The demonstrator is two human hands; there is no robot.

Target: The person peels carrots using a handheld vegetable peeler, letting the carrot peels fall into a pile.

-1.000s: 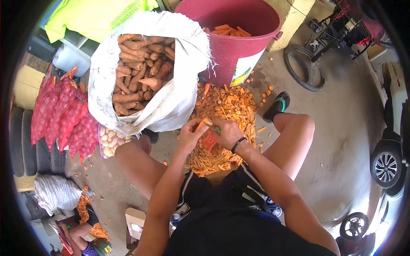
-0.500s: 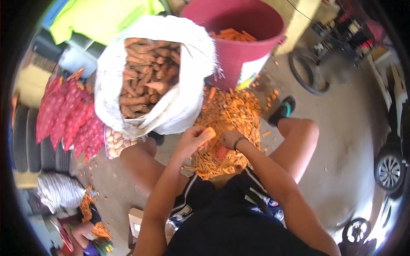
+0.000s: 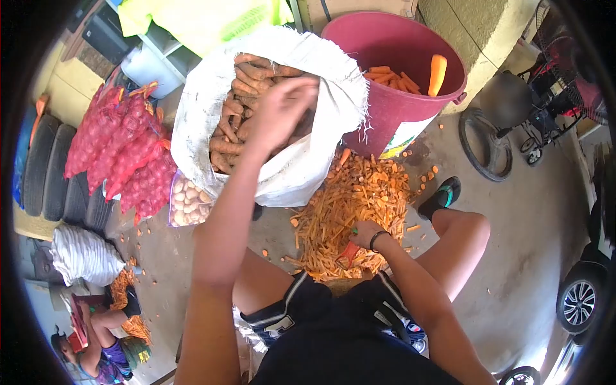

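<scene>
My left hand [image 3: 282, 109] is raised over the white sack [image 3: 301, 167] of unpeeled carrots [image 3: 234, 138], fingers loose and holding nothing. A peeled carrot [image 3: 437, 74] is in the air, upright over the dark red bucket [image 3: 391, 122], which holds several peeled carrots [image 3: 388, 78]. My right hand [image 3: 367, 234], with a black band on the wrist, rests low between my knees on the pile of orange peelings [image 3: 350, 205]. It grips a red peeler [image 3: 350, 251].
Red net bags [image 3: 122, 151] and a clear bag of potatoes [image 3: 187, 205] lie left of the sack, with stacked tyres [image 3: 61, 173] beyond. Another person [image 3: 96, 346] sits at the lower left. A wheeled cart [image 3: 513, 128] and a car wheel [image 3: 577, 305] are on the right.
My left hand rose from my lap to above the sack and let go of the peeled carrot, which now flies over the bucket. My right hand dropped onto the peelings.
</scene>
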